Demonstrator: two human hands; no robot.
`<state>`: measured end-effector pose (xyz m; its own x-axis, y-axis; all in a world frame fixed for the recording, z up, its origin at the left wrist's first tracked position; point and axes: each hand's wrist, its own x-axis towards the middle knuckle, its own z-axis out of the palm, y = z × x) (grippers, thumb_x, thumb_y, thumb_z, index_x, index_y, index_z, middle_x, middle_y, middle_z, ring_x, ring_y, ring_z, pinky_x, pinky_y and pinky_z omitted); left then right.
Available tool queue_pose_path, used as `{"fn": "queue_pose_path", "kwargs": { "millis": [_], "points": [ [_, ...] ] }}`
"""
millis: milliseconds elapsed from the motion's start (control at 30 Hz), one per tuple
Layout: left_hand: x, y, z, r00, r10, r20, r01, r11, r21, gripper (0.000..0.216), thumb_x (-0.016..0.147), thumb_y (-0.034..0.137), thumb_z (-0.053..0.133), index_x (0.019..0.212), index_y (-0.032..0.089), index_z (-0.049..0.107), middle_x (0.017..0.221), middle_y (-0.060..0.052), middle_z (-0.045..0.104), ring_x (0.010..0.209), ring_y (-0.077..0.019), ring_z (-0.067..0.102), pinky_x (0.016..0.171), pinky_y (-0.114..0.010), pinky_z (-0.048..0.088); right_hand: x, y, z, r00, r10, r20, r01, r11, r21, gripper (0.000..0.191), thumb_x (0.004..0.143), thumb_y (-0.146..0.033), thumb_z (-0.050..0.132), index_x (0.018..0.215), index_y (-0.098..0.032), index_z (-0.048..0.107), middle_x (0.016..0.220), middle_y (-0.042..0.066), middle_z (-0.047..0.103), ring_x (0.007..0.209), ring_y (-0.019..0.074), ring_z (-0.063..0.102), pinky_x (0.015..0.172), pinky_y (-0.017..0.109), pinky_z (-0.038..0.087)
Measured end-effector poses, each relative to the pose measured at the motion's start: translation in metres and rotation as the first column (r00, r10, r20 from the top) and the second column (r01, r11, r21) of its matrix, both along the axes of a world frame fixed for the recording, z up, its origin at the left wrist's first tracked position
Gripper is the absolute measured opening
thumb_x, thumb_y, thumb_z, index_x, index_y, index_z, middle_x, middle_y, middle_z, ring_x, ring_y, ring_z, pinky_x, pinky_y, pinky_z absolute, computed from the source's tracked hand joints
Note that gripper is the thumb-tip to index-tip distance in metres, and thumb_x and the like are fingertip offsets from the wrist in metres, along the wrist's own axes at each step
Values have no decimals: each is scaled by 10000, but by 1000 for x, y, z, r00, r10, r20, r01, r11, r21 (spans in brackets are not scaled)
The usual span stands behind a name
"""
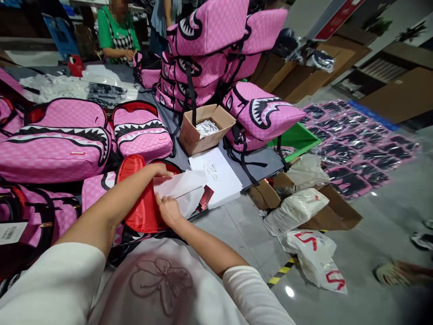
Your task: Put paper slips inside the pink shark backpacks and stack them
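Note:
A pink checked backpack (98, 187) lies in front of me with its red-lined flap (137, 212) folded open. A translucent white sheet (187, 192), thin like tissue paper, sticks out of the bag's mouth to the right. My right hand (169, 211) is closed on the sheet's near-left edge, beside the red lining. At the far side of the opening, my left hand (161, 170) is closed at the sheet's upper-left edge, its fingertips partly hidden. Just beyond the sheet's right end shows a shiny red piece (205, 197).
White papers (221, 174) lie on the grey table beside a cardboard box (203, 131) of small white pieces. Pink shark-mouth backpacks (206, 29) are stacked behind. A co-worker in green (117, 34) is across the table. Cartons and white plastic bags (313, 255) stand on the floor to the right.

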<state>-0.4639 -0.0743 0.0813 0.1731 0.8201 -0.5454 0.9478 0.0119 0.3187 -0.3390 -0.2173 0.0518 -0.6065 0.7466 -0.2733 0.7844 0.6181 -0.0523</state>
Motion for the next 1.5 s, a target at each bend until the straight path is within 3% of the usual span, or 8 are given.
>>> {"fn": "queue_pose_path", "kwargs": {
  "millis": [200,400,600,733,933,1100,1267,1500],
  "points": [
    [-19,-11,-14,997,76,19,-73,992,-106,263,953,365,626,1050,125,670,966,-47,711,854,-174,690,809,-361,580,27,8,6,994,47,-99,-39,996,78,530,1018,-146,329,1547,-171,295,1100,173,660,1003,259,649,837,405,511],
    [-21,7,-25,988,153,18,-152,987,-53,262,939,371,643,1070,145,665,1075,-69,689,972,-199,669,872,-401,565,48,1,30,997,-63,44,67,995,-76,306,1002,-106,352,1180,-120,600,1080,170,642,937,238,656,757,344,502],
    [-15,10,-37,984,176,-32,-177,984,-27,262,937,380,644,1067,154,670,1090,-69,689,990,-202,666,896,-413,558,40,3,44,996,5,-86,-13,995,-100,312,1021,-343,468,1227,-158,611,1174,156,643,1030,266,626,846,375,483],
    [-19,3,-32,964,246,-99,-234,965,121,293,1000,331,522,1188,134,632,1206,-134,670,1118,-243,647,952,-430,528,61,4,35,994,-104,-21,104,994,-20,610,982,-550,497,1385,-92,529,1389,257,539,1278,360,484,996,495,408],
    [-14,-3,-33,964,218,-153,-201,972,119,290,988,323,547,1156,113,657,1184,-151,684,1108,-260,660,947,-449,537,60,-19,31,995,-38,97,56,979,-195,515,998,-454,516,1357,-88,550,1032,200,705,950,287,649,830,404,463],
    [-5,3,-39,973,187,-134,-169,977,131,360,962,406,600,1191,132,639,1201,-116,666,1103,-244,647,974,-484,529,51,17,8,996,84,2,-84,996,-26,480,1005,-346,502,1405,-82,505,1343,249,571,1247,326,509,993,457,408],
    [-2,5,-44,981,166,-103,-148,975,165,348,958,388,609,1202,141,632,1216,-110,655,1112,-244,637,983,-487,520,47,37,-10,989,148,29,-146,987,-65,384,1000,-209,443,1328,-53,566,1313,247,596,1210,319,534,965,457,446],
    [0,3,-25,986,154,-67,-134,960,247,317,1001,227,452,1241,115,627,1230,-171,653,1149,-269,630,981,-409,492,33,72,-35,969,199,145,-179,974,-141,622,956,-230,500,1544,-77,370,1637,192,255,1519,342,217,1233,542,152]
  ]
}}
